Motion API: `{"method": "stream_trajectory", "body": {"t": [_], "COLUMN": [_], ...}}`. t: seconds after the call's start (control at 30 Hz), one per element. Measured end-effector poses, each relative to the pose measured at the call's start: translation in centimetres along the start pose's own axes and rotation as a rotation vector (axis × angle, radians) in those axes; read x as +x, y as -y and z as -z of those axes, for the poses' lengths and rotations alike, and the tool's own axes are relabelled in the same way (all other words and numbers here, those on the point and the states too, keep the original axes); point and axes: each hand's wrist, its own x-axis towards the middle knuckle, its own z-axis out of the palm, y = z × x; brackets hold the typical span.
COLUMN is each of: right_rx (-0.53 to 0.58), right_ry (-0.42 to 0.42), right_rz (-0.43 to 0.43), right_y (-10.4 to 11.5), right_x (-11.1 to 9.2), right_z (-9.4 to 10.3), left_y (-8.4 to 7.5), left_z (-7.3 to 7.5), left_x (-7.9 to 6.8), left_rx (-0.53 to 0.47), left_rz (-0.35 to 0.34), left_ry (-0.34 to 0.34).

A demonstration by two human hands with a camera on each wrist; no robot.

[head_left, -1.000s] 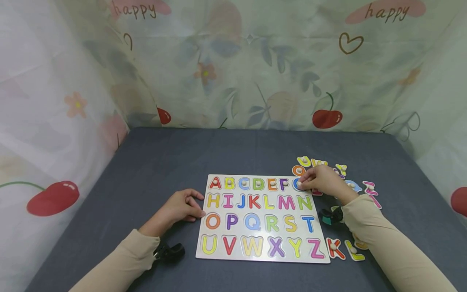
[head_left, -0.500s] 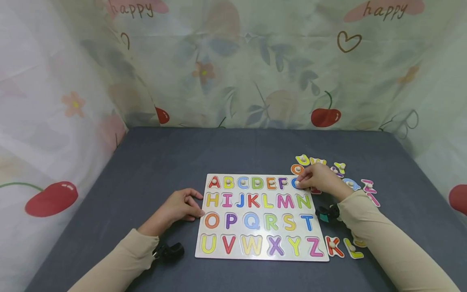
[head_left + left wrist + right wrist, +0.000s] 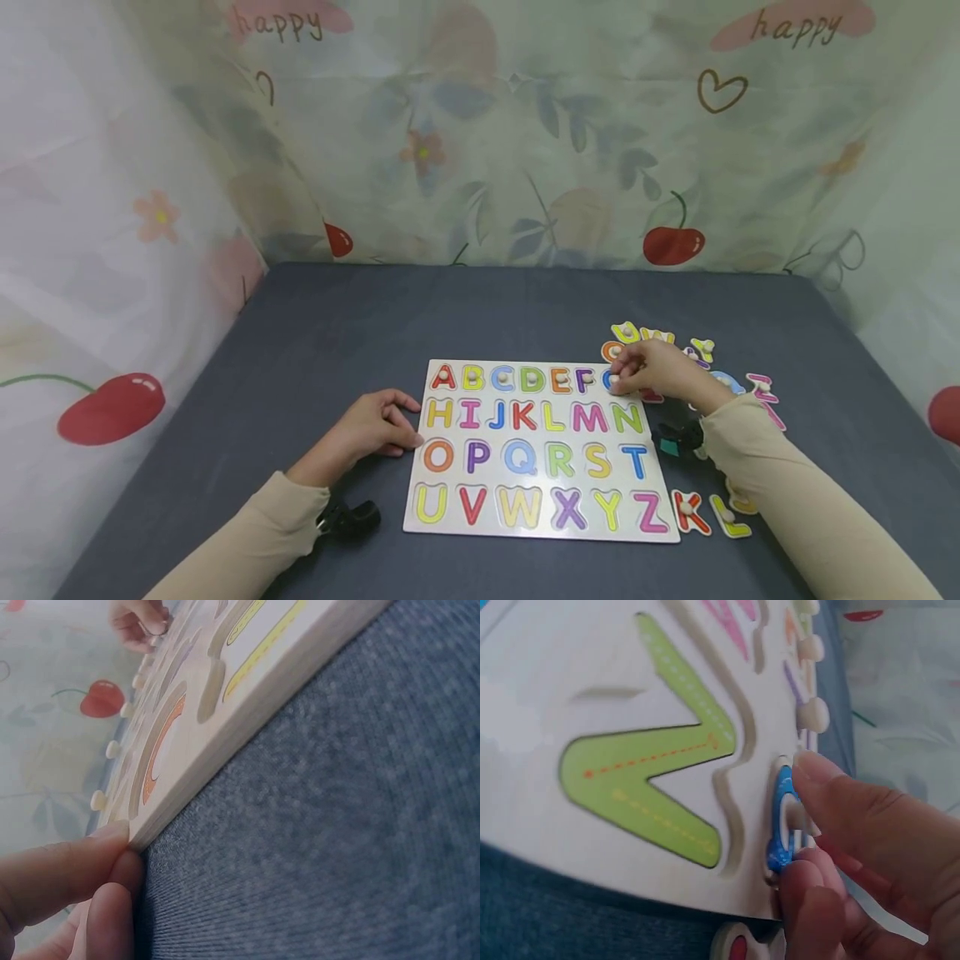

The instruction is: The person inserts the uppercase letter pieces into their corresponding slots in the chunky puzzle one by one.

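A white alphabet puzzle board (image 3: pixel 654 475) lies flat on the dark cloth. Knobbed letters A to F fill the first slots of its top row. My right hand (image 3: pixel 660 371) pinches a blue letter G piece (image 3: pixel 782 821) by its knob, at the top row's right end. In the right wrist view the piece stands close against the board, beside the printed green N (image 3: pixel 652 757); the fingers partly hide it. My left hand (image 3: pixel 371 427) holds the board's left edge, thumb and fingers together at the wooden rim (image 3: pixel 187 776).
Loose knobbed letters lie right of the board: a red K (image 3: pixel 690 512), a yellow L (image 3: pixel 729 518), a yellow U (image 3: pixel 625 332), a yellow Y (image 3: pixel 702 348), a pink Z (image 3: pixel 761 385) and several more, some under the right arm. A printed curtain (image 3: pixel 480 167) hangs behind the table.
The right fingers have shifted slightly over the blue G piece, which shows less in the head view. The left hand and the board stay in place.
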Motion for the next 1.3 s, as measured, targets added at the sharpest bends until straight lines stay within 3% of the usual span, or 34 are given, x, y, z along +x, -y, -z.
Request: {"method": "stream_trajectory", "body": {"t": [0.23, 0.57, 0.83, 1.3], "right_rx": [0.112, 0.089, 0.117, 0.053], "right_ry": [-0.069, -0.221, -0.201, -0.151], "right_rz": [0.001, 0.023, -0.04, -0.111], "right_y": [-0.5, -1.7, -3.9, -6.4], "right_x": [-1.2, -4.0, -4.8, -3.5], "right_z": [1.5, 4.6, 4.8, 3.8], "left_y": [0.1, 0.1, 0.2, 0.2], "left_z": [-0.1, -0.1, -0.1, 0.0], "left_x": [0.2, 0.2, 0.2, 0.2], "left_rx": [0.003, 0.008, 0.015, 0.009], "left_rz": [0.002, 0.013, 0.012, 0.004], "left_ry": [-0.004, -0.01, -0.011, -0.005]}}
